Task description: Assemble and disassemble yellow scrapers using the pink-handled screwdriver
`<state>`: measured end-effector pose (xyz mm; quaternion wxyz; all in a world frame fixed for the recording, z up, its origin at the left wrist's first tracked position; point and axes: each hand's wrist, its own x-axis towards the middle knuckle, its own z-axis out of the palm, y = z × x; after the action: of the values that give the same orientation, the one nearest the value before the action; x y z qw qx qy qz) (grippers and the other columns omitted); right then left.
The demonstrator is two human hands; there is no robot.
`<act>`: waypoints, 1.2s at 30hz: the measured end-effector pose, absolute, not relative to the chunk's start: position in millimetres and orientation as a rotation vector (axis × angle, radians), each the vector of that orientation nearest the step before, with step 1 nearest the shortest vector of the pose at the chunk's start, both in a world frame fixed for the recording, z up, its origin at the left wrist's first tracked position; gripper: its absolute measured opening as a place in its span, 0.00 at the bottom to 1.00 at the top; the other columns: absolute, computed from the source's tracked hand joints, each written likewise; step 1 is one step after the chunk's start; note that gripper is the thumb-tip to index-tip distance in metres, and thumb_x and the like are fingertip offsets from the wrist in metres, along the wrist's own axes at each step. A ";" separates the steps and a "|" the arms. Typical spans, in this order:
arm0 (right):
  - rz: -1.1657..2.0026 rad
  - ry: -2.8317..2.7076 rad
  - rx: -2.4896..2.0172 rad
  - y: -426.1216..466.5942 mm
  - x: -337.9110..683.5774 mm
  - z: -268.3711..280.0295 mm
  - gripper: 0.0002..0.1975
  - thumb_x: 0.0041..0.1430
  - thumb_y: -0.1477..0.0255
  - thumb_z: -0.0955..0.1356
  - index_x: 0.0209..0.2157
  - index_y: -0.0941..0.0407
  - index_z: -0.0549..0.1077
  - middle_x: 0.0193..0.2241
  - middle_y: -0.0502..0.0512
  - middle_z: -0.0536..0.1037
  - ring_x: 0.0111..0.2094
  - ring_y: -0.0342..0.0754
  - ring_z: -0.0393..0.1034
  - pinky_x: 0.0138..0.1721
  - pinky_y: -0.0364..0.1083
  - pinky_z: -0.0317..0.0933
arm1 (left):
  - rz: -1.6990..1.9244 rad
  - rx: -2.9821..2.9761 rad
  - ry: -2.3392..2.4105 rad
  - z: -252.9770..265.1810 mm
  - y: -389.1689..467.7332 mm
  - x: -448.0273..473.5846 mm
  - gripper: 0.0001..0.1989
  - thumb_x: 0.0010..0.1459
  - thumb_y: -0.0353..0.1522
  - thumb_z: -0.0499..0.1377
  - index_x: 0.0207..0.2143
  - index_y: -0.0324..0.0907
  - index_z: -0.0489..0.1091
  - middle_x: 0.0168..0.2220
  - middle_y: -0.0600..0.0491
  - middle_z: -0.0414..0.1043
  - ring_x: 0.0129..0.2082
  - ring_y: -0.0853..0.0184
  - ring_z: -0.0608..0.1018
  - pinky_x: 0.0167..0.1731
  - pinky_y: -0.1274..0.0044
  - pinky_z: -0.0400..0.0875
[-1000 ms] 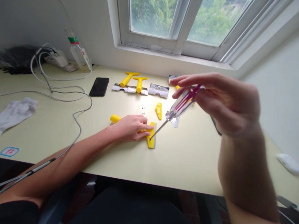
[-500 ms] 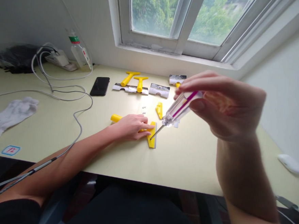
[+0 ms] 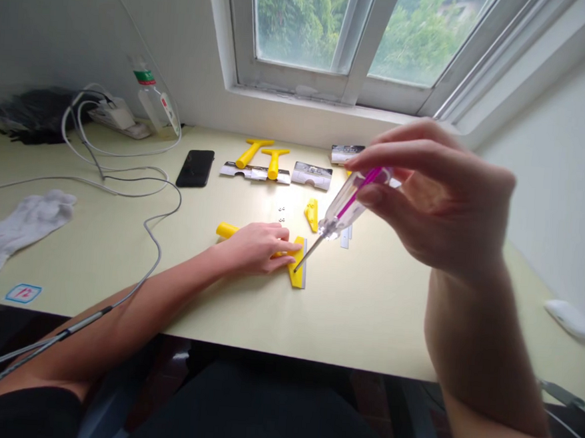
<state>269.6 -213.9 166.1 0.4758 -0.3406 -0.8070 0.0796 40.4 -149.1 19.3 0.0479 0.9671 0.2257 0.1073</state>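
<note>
Lying under left hand: yellow scraper

We get daylight from the window beyond our left hand and shaded, slightly blurred right hand, with glare on the tabletop just past the left.

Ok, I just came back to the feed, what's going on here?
A person's left hand is holding a yellow scraper down on the table. The right hand holds a clear-handled screwdriver, slanted so its tip is at the scraper's head. Just beyond lie small metal parts and a loose yellow piece; two yellow T-shaped handles lie farther back, toward the window.
</note>
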 end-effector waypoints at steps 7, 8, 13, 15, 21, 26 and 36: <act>0.241 -2.004 -0.835 -218.9 267.6 169.5 0.16 0.60 0.73 0.70 0.46 0.38 0.77 0.46 0.44 0.78 0.46 0.51 0.76 0.47 0.53 0.76 | 0.326 2.976 0.684 18.9 -149.7 40.1 0.13 0.66 0.39 0.55 0.48 0.46 0.74 0.35 0.51 0.72 0.36 0.64 0.72 0.32 0.75 0.65; 0.213 -1.987 -0.839 -219.0 267.9 169.6 0.16 0.58 0.74 0.71 0.44 0.38 0.78 0.45 0.44 0.78 0.45 0.51 0.76 0.46 0.53 0.76 | 0.325 2.974 0.686 18.9 -149.6 40.2 0.13 0.66 0.39 0.55 0.48 0.46 0.74 0.35 0.51 0.72 0.35 0.65 0.72 0.32 0.75 0.65; 0.190 -2.070 -0.911 -219.5 273.1 172.6 0.20 0.60 0.76 0.68 0.50 0.39 0.75 0.46 0.44 0.79 0.46 0.52 0.76 0.49 0.55 0.75 | 0.321 2.955 0.691 18.9 -149.2 40.5 0.14 0.67 0.40 0.54 0.48 0.47 0.74 0.36 0.51 0.73 0.36 0.65 0.73 0.32 0.75 0.65; 0.141 -2.039 -0.943 -219.3 274.6 173.7 0.16 0.59 0.73 0.70 0.46 0.38 0.77 0.43 0.46 0.80 0.42 0.53 0.77 0.44 0.55 0.76 | 0.312 2.950 0.694 19.1 -149.2 40.5 0.14 0.67 0.40 0.54 0.49 0.47 0.74 0.37 0.51 0.73 0.36 0.65 0.73 0.32 0.75 0.65; 0.396 -2.057 -0.848 -215.9 276.4 172.8 0.20 0.62 0.75 0.67 0.52 0.38 0.74 0.50 0.46 0.77 0.49 0.53 0.74 0.53 0.56 0.72 | 0.306 2.917 0.716 20.2 -149.5 40.3 0.14 0.66 0.39 0.54 0.49 0.47 0.74 0.37 0.51 0.73 0.36 0.65 0.74 0.32 0.75 0.65; 0.263 -2.067 -0.879 -217.1 283.3 176.3 0.17 0.59 0.74 0.71 0.45 0.37 0.78 0.43 0.46 0.79 0.44 0.51 0.75 0.46 0.54 0.74 | 0.329 2.911 0.716 17.5 -148.8 39.5 0.15 0.66 0.40 0.55 0.52 0.49 0.74 0.38 0.51 0.73 0.37 0.65 0.74 0.32 0.75 0.65; 0.083 -2.154 -1.029 -214.5 296.5 179.5 0.14 0.63 0.67 0.68 0.49 0.37 0.77 0.43 0.48 0.79 0.41 0.51 0.75 0.45 0.52 0.72 | 0.308 2.899 0.724 17.0 -147.7 39.8 0.15 0.67 0.40 0.54 0.51 0.50 0.74 0.38 0.51 0.73 0.37 0.65 0.74 0.32 0.75 0.65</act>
<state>296.5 -214.5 179.5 0.3676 -0.4007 -0.8386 0.0323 39.8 -147.7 17.0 0.0691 0.9628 0.2403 0.1023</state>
